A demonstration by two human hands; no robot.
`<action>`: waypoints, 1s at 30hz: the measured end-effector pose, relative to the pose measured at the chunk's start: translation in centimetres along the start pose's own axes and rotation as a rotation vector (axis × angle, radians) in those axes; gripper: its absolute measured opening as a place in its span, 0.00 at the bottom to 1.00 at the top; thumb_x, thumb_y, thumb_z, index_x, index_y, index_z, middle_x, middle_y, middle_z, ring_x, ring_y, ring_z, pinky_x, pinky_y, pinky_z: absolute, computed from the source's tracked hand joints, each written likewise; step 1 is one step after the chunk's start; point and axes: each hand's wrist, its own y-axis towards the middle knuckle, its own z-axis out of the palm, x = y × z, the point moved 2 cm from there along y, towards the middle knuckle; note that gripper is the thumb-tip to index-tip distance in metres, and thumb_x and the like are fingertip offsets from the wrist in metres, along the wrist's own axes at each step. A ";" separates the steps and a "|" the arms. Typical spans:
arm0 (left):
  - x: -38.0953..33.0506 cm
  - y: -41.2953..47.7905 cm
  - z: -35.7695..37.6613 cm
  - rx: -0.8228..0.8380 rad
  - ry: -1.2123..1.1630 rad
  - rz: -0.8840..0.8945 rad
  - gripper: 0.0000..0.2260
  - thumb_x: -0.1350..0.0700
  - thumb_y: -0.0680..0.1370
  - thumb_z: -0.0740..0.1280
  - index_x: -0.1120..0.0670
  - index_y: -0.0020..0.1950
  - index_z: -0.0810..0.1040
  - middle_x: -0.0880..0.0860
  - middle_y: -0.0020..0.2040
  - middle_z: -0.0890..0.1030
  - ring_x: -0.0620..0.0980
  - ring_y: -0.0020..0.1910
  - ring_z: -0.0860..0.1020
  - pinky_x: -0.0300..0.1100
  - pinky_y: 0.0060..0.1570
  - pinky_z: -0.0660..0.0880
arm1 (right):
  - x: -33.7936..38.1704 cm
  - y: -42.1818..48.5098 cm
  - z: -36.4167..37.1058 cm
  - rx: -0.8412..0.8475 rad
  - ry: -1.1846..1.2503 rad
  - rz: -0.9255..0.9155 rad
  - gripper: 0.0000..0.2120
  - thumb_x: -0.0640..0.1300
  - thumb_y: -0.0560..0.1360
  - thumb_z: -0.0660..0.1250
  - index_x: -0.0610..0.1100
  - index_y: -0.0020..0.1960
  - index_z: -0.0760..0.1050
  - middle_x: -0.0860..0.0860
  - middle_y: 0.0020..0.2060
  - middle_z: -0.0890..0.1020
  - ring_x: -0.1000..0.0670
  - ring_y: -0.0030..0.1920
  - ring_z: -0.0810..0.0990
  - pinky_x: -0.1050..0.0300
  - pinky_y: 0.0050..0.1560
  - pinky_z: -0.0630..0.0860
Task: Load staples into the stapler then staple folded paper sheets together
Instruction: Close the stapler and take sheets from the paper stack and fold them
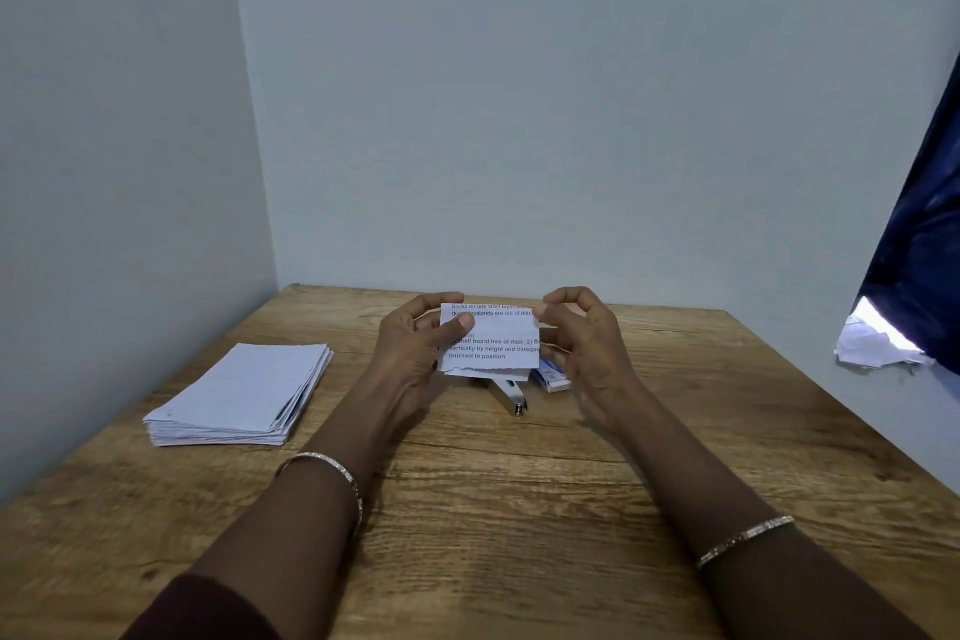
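Observation:
A small folded paper sheet (493, 339) with printed text is held up above the table. My left hand (415, 353) pinches its left edge with thumb on the front. My right hand (584, 343) grips its top right corner with the fingertips. Behind and below the sheet lies a silver stapler (513, 395) on the wooden table (519, 509), partly hidden by the paper. A small blue-and-white staple box (553, 377) lies just right of the stapler, also partly hidden.
A stack of white paper sheets (241, 398) rests on the table's left side near the left wall. Crumpled paper (872, 343) and a dark blue cloth (919, 244) show at the right, beyond the table's edge. The back wall stands close behind.

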 end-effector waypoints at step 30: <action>-0.2 -1.5 0.9 0.125 0.073 0.061 0.13 0.62 0.69 0.80 0.66 0.50 0.83 0.67 0.46 0.85 0.63 0.42 0.86 0.53 0.38 0.82 | -0.7 -0.9 0.9 0.122 -0.126 -0.007 0.11 0.40 0.73 0.78 0.41 0.55 0.85 0.42 0.46 0.89 0.41 0.49 0.89 0.36 0.56 0.83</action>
